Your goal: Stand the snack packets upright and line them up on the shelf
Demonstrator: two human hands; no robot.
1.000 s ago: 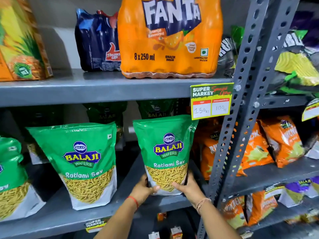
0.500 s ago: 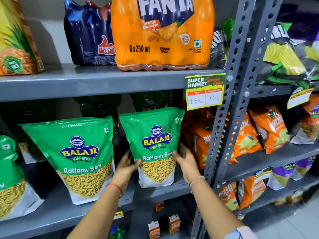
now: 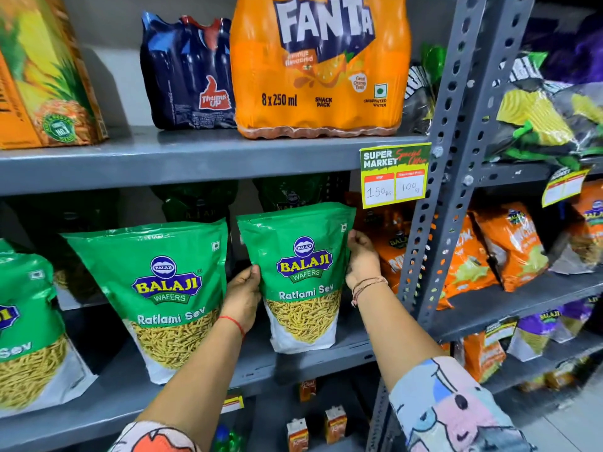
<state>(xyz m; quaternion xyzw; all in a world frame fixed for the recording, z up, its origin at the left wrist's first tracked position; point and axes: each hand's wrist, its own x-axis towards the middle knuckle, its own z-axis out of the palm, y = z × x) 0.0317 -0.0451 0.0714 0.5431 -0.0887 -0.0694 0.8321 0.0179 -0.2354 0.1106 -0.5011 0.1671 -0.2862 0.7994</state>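
A green Balaji Ratlami Sev packet point(image 3: 301, 275) stands upright on the grey middle shelf point(image 3: 313, 360). My left hand point(image 3: 243, 296) grips its left side at mid height. My right hand point(image 3: 360, 257) grips its right side, higher up. To its left, a second green packet point(image 3: 163, 295) stands upright at the shelf's front. A third green packet point(image 3: 26, 331) is cut off by the left frame edge. More green packets point(image 3: 195, 203) stand dim in the back row.
The shelf above point(image 3: 195, 158) carries a Fanta pack point(image 3: 321, 66), a Thums Up pack point(image 3: 189, 76) and a juice carton point(image 3: 42, 73). A price tag point(image 3: 394, 174) hangs from its edge. A perforated grey upright point(image 3: 437, 197) stands right of my hand, orange packets point(image 3: 509, 243) beyond.
My hands have slid up the packet's sides from its bottom corners to mid height. The packet has shifted slightly left and back on the shelf and stands straighter.
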